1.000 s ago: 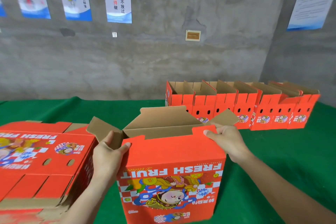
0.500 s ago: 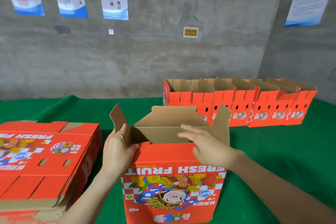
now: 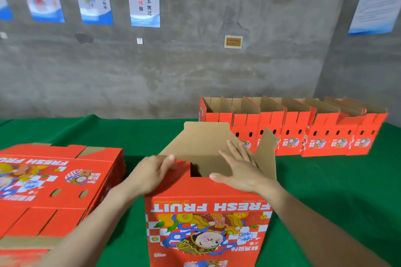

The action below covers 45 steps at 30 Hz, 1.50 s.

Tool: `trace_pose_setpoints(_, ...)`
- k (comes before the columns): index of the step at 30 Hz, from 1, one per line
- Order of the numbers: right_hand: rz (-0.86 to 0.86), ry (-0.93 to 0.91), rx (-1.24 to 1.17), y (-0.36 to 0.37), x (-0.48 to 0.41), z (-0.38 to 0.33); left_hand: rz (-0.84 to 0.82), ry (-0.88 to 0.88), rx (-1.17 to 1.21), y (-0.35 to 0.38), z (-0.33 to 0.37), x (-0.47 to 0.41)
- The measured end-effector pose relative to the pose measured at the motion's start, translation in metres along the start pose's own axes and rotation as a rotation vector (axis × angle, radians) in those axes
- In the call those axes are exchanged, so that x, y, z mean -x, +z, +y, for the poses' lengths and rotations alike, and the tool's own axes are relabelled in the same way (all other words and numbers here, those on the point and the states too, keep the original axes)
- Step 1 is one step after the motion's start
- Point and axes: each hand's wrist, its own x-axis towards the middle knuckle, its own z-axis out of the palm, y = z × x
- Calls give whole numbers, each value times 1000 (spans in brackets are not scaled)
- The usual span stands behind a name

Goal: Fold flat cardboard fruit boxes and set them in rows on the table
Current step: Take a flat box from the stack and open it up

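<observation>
A red "FRESH FRUIT" cardboard box (image 3: 208, 223) stands upside down in front of me on the green table (image 3: 325, 191), its brown flaps partly folded over the top. My left hand (image 3: 149, 173) presses the left flap down, fingers laid over its edge. My right hand (image 3: 240, 169) lies flat with spread fingers on a brown flap, while the right end flap (image 3: 268, 154) still stands up. A stack of flat red boxes (image 3: 54, 180) lies to the left. A row of several folded boxes (image 3: 293, 132) stands at the back right.
A grey concrete wall (image 3: 195, 67) with several posters runs behind the table. Green cloth shows between the flat stack and the row, and to the right of the box I hold.
The left end flap, upright half a second ago, is now folded down under my left hand. My right hand has moved further onto the top and flattened on a flap.
</observation>
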Motion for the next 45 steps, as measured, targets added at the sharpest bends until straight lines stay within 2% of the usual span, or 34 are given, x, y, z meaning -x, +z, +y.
trace_pose_setpoints(2, 108, -37, 0, 0, 4, 0, 22, -9, -162, 0, 6, -20)
trace_pose_setpoints(4, 269, -81, 32, -3, 9, 2, -24, -58, -416, 9, 7, -32)
trace_pose_setpoints(6, 452, -152, 147, -7, 17, 6, -37, -144, -504, 20, 1, -34)
trace_pose_setpoints(7, 543, -187, 201, -10, 21, 10, -54, -163, -454, 22, -4, -34)
trace_pose_setpoints(9, 719, -190, 225, -15, 29, 21, -131, -167, -211, 21, -16, -35)
trace_pose_setpoints(11, 837, -87, 44, -22, 32, 31, -171, -134, -42, 19, -20, -35)
trace_pose_setpoints(12, 811, -34, -158, -26, 33, 34, -165, -117, -23, 19, -20, -35)
trace_pose_setpoints(14, 627, -8, -600, -29, 33, 36, -141, -96, -38, 19, -16, -35)
trace_pose_setpoints(15, 519, -34, -677, -30, 33, 36, -122, -82, -63, 20, -14, -35)
trace_pose_setpoints(17, 325, -127, -553, -24, 33, 36, -45, -29, -132, 20, -12, -34)
trace_pose_setpoints(19, 230, -177, -388, -12, 33, 35, 64, 43, -121, 17, -8, -30)
trace_pose_setpoints(22, 339, -171, -378, -4, 32, 35, 142, 121, -38, 16, -3, -25)
trace_pose_setpoints(25, 505, -147, -460, -3, 35, 34, 172, 116, -55, 13, -5, -23)
trace_pose_setpoints(27, 580, -140, -523, -2, 37, 33, 133, 106, -74, 11, -6, -22)
trace_pose_setpoints(29, 546, -141, -559, -6, 36, 31, 82, 59, -33, 11, -4, -20)
trace_pose_setpoints(33, 242, -47, -300, -15, 15, 34, -113, -92, -100, 14, -5, -26)
trace_pose_setpoints(36, 24, 6, -227, -20, -1, 33, -216, -205, -83, 11, -1, -28)
trace_pose_setpoints(41, -2, 109, -197, -27, -14, 27, -326, -341, -219, 14, 14, -42)
trace_pose_setpoints(45, 23, 134, -72, -14, -14, 20, -308, -379, -285, 20, 24, -44)
